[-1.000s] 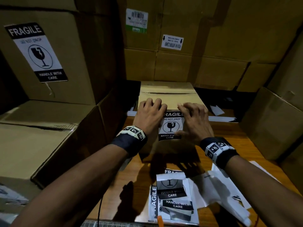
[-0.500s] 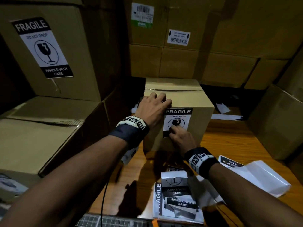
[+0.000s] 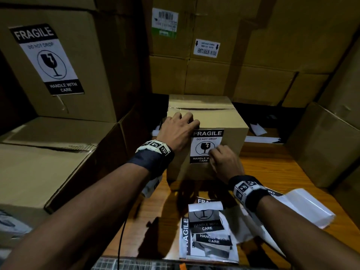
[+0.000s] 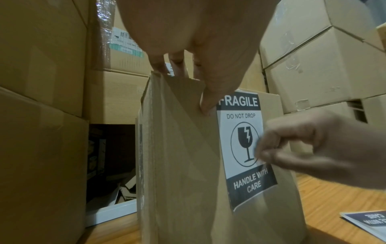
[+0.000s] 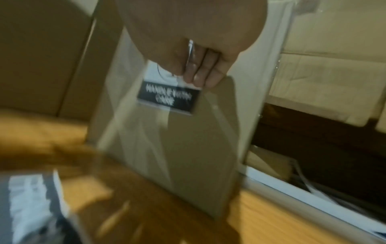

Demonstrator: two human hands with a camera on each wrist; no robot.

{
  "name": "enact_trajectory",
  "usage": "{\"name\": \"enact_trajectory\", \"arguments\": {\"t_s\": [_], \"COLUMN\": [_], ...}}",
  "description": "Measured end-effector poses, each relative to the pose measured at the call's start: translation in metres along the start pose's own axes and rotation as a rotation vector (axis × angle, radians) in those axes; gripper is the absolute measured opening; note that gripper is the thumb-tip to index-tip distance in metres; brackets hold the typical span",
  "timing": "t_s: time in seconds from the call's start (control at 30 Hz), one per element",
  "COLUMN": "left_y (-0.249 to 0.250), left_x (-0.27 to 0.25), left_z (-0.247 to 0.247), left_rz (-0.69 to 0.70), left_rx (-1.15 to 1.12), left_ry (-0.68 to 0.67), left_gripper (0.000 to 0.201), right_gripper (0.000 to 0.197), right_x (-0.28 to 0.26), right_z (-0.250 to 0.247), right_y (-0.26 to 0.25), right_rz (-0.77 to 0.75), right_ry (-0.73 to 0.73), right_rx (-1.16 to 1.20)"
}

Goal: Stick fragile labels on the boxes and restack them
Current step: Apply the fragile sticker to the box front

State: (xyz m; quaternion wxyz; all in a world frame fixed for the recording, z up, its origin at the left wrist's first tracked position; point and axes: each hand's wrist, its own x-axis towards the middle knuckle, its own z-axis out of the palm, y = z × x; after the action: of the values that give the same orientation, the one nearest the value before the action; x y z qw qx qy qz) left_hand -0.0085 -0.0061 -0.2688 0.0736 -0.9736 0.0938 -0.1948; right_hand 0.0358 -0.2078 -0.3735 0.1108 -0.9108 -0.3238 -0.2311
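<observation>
small cardboard box [image 3: 212,115] upright on the wooden table [image 3: 272,168], fragile label [image 3: 204,142] stuck on its near face. left hand [image 3: 178,131] rests over the box's top left edge, fingers draped on top, thumb [image 4: 208,102] touching the label's upper left corner. right hand [image 3: 224,162], fingers curled, presses against the label's lower right part. loose label sheets [image 3: 208,234] lie on the table near the box; larger cartons [image 3: 58,55] stand around.
</observation>
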Motion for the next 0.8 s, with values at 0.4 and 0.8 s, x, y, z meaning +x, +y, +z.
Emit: {"name": "enact_trajectory", "arguments": {"t_s": [0.4, 0.8], "left_y": [0.002, 0.002], "left_x": [-0.002, -0.003], "left_z": [-0.003, -0.004], "left_rz": [-0.012, -0.012], "left_rx": [-0.011, -0.025], "left_ry": [-0.025, -0.008], "left_gripper": [0.038, 0.035], "right_gripper": [0.011, 0.02], "right_x": [0.002, -0.011], "right_z": [-0.011, 0.001], "right_y": [0.014, -0.007], "right_rz": [0.073, 0.056], "right_ry": [0.113, -0.263], "right_rx": [0.047, 0.044]}}
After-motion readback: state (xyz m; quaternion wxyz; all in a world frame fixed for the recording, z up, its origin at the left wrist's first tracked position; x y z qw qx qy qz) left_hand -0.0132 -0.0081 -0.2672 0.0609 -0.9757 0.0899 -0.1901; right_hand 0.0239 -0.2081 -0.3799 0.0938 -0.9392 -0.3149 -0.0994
